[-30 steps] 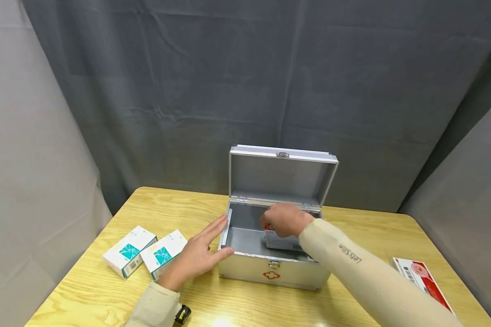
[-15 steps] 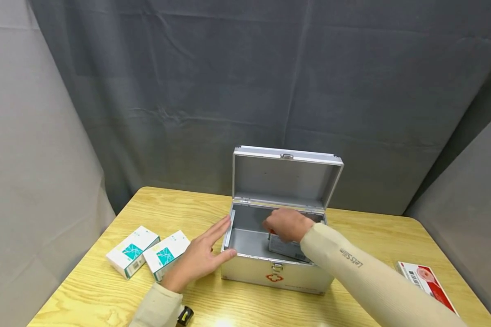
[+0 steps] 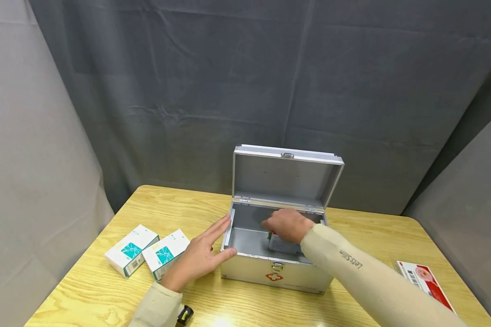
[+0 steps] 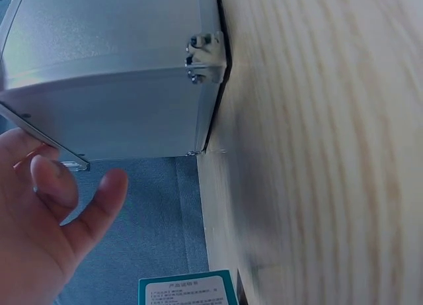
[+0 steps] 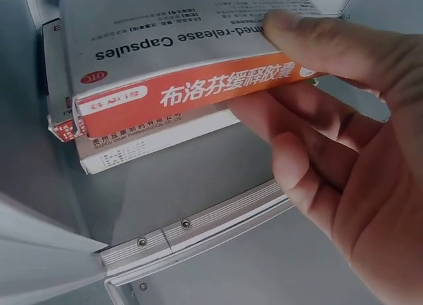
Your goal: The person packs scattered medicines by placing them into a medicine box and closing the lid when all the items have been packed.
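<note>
A silver medicine case (image 3: 298, 278) with a red cross emblem stands on the table, its lid (image 3: 284, 179) raised. My right hand (image 3: 288, 223) reaches down inside and pinches a capsule box (image 5: 172, 34) between thumb and fingers. That box is white-grey with an orange-red side bearing white lettering. Beneath it in the right wrist view lie other medicine boxes (image 5: 132, 149), partly covered. My left hand (image 3: 200, 255) rests at the case's left side, fingers extended along the rim and thumb by the front corner. In the left wrist view its fingertips (image 4: 114, 184) show beside the case wall.
Two white-and-teal boxes (image 3: 132, 250) lie on the wooden table (image 3: 184, 200) left of the case, one partly behind my left hand. A red-and-white box (image 3: 425, 279) lies near the right edge. Grey curtains (image 3: 204, 91) enclose the table's back and sides.
The head view has shifted slightly. Inside the case the box under my right hand has changed its tilt, with less red showing. My left hand stays at the rim.
</note>
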`<state>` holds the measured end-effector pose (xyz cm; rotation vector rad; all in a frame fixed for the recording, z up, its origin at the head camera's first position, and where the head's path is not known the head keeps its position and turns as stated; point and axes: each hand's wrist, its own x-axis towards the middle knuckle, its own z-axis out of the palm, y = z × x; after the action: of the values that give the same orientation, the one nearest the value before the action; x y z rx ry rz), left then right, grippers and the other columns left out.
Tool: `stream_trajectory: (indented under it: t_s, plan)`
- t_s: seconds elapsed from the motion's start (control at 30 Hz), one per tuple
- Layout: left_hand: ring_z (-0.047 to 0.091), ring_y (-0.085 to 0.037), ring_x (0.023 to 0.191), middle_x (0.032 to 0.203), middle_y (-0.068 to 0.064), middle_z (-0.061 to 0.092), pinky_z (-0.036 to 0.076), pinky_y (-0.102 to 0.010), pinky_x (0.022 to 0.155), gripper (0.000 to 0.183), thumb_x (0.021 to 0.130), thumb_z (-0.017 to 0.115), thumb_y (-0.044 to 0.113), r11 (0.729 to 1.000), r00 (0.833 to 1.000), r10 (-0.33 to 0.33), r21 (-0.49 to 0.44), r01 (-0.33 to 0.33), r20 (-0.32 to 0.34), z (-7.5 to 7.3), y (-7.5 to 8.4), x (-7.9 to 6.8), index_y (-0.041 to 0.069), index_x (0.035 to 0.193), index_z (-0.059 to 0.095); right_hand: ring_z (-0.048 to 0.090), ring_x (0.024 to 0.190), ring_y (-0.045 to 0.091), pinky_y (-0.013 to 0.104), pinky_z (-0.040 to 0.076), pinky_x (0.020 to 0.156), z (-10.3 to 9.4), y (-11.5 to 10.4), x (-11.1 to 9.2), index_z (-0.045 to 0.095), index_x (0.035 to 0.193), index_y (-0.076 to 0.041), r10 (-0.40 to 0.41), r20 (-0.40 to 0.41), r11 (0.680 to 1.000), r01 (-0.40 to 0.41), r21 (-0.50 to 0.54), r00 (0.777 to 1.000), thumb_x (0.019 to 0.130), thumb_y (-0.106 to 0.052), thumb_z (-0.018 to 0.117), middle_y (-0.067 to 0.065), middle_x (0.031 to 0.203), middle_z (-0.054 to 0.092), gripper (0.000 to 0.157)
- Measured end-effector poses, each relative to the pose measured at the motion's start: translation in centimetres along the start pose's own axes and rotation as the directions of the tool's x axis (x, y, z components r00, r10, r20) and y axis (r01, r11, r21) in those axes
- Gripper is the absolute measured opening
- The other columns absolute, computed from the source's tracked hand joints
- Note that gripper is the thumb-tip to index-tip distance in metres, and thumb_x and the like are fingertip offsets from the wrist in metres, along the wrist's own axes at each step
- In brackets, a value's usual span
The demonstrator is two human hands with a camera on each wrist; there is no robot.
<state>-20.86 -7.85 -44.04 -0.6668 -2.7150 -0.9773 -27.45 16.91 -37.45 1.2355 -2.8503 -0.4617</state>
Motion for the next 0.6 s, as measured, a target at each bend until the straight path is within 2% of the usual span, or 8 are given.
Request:
stream_trajectory:
  t_s: [0.2,0.37,0.6]
  plan:
    - [0.037,-0.017,0.134,0.151,0.021,0.016,0.051,-0.037,0.09,0.075,0.081,0.049,0.065,1.0,1.0,-0.01,-0.01,0.01,0.006,-0.12,0.09,0.0,0.032,0.144,0.024,0.056,0.058,0.01,0.023,0.049,0.056,-0.03,-0.03,0.04,0.065,0.083,-0.017,0.002,-0.011,1.0,-0.002,-0.014,1.0,0.079,0.002,0.064,-0.003,0.07,0.066,0.02]
    - [0.033,-0.016,0.136,0.152,0.019,0.019,0.043,-0.045,0.099,0.074,0.082,0.05,0.063,1.0,1.0,-0.005,-0.009,0.005,0.002,-0.11,0.02,0.05,0.031,0.144,0.025,0.055,0.058,0.009,0.024,0.049,0.055,-0.1,-0.06,-0.08,0.064,0.081,-0.019,0.001,-0.018,1.0,-0.002,-0.025,1.0,0.076,0.004,0.066,-0.004,0.07,0.066,0.023]
    - [0.033,-0.017,0.136,0.151,0.022,0.016,0.038,-0.049,0.103,0.076,0.081,0.045,0.069,1.0,1.0,-0.011,0.023,0.011,0.007,-0.08,-0.09,0.08,0.033,0.144,0.024,0.044,0.051,0.007,0.023,0.041,0.047,0.17,0.19,-0.35,0.064,0.078,-0.018,0.008,-0.029,1.0,-0.009,-0.03,1.0,0.075,0.007,0.063,-0.006,0.059,0.056,0.025]
